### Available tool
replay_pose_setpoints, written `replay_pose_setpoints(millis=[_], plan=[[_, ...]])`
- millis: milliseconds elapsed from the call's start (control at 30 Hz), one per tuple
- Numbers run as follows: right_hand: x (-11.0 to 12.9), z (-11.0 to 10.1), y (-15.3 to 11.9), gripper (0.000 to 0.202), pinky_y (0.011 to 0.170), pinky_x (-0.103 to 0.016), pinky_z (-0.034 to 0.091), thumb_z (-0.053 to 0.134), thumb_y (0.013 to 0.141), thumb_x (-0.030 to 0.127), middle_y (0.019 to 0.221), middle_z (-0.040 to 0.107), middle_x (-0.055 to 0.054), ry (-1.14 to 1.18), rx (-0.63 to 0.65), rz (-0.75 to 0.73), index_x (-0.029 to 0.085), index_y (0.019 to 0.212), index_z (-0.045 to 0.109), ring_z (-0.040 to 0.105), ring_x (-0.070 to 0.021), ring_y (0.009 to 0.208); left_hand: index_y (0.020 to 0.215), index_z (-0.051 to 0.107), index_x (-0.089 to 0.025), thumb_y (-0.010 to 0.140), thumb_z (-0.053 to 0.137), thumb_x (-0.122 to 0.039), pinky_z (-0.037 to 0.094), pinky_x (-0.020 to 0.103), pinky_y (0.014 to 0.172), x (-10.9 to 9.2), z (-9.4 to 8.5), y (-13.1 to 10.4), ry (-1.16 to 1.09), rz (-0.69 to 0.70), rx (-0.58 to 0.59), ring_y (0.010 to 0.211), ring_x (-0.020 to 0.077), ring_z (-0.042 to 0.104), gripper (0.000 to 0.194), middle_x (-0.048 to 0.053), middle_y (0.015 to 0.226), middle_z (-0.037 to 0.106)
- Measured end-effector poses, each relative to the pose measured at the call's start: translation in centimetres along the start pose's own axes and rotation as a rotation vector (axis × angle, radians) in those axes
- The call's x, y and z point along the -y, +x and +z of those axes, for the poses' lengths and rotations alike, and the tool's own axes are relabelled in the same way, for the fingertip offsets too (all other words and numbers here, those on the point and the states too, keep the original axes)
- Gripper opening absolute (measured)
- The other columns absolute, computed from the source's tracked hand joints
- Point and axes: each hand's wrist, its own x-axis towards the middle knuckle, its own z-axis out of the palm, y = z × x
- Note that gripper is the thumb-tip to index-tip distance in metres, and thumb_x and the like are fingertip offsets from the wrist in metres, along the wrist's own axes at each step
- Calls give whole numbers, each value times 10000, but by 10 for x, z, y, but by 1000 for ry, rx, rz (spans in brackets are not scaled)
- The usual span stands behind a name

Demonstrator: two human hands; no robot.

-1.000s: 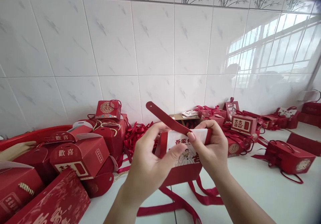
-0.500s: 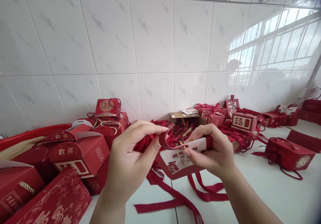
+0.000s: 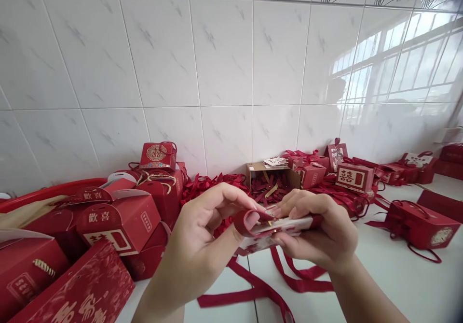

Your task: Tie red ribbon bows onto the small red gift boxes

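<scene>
Both my hands are on a small red-and-white printed gift box (image 3: pixel 255 244) held up in front of me, tilted so its upper edge faces me. My left hand (image 3: pixel 200 241) pinches a curled red ribbon (image 3: pixel 241 220) at the box's left end, thumb inside the curl. With thumb below and fingers above, my right hand (image 3: pixel 321 229) grips the upper edge. A small gold fastener (image 3: pixel 269 223) shows between the hands. Most of the box front is hidden by the tilt and my fingers. Long red ribbon tails (image 3: pixel 231 296) lie on the white surface below.
Folded red gift boxes (image 3: pixel 119 221) crowd the left side beside a red basin (image 3: pixel 47 192). A cardboard box (image 3: pixel 253 180) of red strips stands by the tiled wall, near a ribbon heap (image 3: pixel 213 183). More boxes (image 3: pixel 423 226) sit on the right.
The gift box has tipped, so its printed front shows less and its upper edge more. My right fingers have moved over the top, and my left thumb has slid into the ribbon curl.
</scene>
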Motion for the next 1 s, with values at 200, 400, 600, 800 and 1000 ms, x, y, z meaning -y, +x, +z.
replay_pose_setpoints(millis=[200, 400, 600, 800, 1000], plan=[[1, 1, -2, 230, 450, -296, 525, 705, 754, 238, 620, 599, -2, 74, -6, 13, 207, 868, 507, 607, -159, 511, 783, 659, -212, 811, 638, -169, 588, 243, 572, 1, 3, -3, -27, 73, -52, 680, 180, 711, 55, 43, 799, 746], [0, 1, -7, 263, 467, -307, 529, 724, 735, 236, 645, 603, -12, 107, -10, 25, 205, 885, 510, 612, -166, 535, 789, 654, -206, 801, 648, -137, 618, 305, 651, 2, 1, -6, -63, 104, -20, 737, 212, 724, 70, 52, 810, 743], [3, 0, -4, 250, 492, -318, 540, 719, 746, 243, 620, 617, -10, 79, -18, -57, 206, 872, 506, 622, -168, 520, 830, 636, -206, 822, 598, -60, 613, 316, 716, 2, -7, -7, -68, 163, 110, 795, 196, 718, 151, 35, 847, 724], [7, 3, -2, 215, 489, -315, 544, 699, 772, 235, 561, 598, -1, 79, -56, -135, 190, 864, 510, 635, -177, 502, 864, 639, -200, 828, 601, -60, 581, 228, 674, 3, -10, -11, -157, 175, 184, 760, 133, 685, 149, 18, 865, 699], [8, 5, -3, 199, 497, -317, 559, 680, 801, 248, 572, 621, -31, 98, -66, -175, 174, 891, 518, 642, -178, 518, 867, 667, -191, 820, 618, -64, 589, 324, 742, 2, -11, -9, -213, 152, 240, 824, 187, 689, 143, 37, 854, 702]])
